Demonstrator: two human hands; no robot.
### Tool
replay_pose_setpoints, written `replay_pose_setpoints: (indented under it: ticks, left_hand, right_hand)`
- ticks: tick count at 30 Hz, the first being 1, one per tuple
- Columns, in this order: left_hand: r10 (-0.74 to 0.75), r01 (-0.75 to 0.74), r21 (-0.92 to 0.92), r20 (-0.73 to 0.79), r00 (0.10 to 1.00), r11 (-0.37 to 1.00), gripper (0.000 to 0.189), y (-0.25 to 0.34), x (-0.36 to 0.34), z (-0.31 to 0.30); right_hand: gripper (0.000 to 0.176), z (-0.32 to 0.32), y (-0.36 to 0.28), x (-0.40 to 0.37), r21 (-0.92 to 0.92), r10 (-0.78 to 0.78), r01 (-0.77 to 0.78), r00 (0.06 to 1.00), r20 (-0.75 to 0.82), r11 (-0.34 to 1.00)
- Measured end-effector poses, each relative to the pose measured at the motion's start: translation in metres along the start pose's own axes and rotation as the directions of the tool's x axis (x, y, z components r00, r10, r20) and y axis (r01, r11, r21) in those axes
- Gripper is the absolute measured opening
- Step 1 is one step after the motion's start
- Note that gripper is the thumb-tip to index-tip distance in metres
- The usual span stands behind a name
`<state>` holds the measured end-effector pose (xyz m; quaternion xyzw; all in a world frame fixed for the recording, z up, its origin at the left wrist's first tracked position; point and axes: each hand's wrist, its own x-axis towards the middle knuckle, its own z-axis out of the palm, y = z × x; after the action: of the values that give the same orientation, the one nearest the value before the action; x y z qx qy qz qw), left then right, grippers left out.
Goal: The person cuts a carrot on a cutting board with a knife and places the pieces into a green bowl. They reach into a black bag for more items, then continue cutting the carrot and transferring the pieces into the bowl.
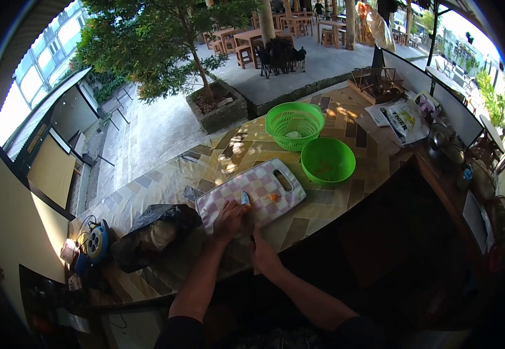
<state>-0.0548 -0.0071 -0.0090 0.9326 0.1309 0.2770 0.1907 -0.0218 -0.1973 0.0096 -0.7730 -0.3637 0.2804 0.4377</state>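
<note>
A checkered cutting board (229, 189) lies at an angle on the tiled counter. My left hand (229, 219) is over its near edge, fingers closed around a small orange piece of food (248, 207), mostly hidden. My right hand (266, 257), lower and to the right, grips the dark handle of a knife (245, 198). The blade points away from me over the board beside my left fingers; its middle stretch is hard to see. Farther right on the board sits a loose orange piece (273, 198).
Behind the board stand a green strainer basket (281, 125) and a green bowl (313, 154). A black plastic bag (142, 224) is left of my hands, with a blue cable reel (96, 243) beyond it. Plastic packets (406, 121) and a dark pot (444, 145) stand on the right.
</note>
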Motion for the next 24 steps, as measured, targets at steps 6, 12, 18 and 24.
replay_pose_setpoints:
  ticks: [6, 12, 18, 24]
  left_hand:
    - [-0.02, 0.02, -0.016, 0.006, 1.0, 1.0, 0.022, -0.006, 0.002, -0.002]
    - [-0.073, 0.073, -0.006, -0.003, 0.997, 0.997, 0.021, -0.001, -0.001, 0.0]
    - [-0.093, 0.1, -0.067, 0.098, 0.991, 0.993, 0.025, -0.01, -0.002, -0.001]
    - [-0.142, 0.178, -0.077, 0.343, 0.928, 0.981, 0.029, -0.022, 0.009, -0.035]
  right_hand:
    - [0.06, 0.005, 0.011, 0.021, 0.06, -0.094, 0.094, 0.995, -0.017, 0.994]
    - [0.06, 0.007, 0.011, 0.004, 0.04, -0.078, 0.079, 0.997, -0.017, 0.996]
    - [0.065, 0.003, 0.018, 0.01, 0.039, -0.112, 0.113, 0.993, -0.039, 0.993]
    - [0.065, -0.014, 0.009, 0.015, -0.001, 0.002, -0.002, 0.998, 0.066, 1.0]
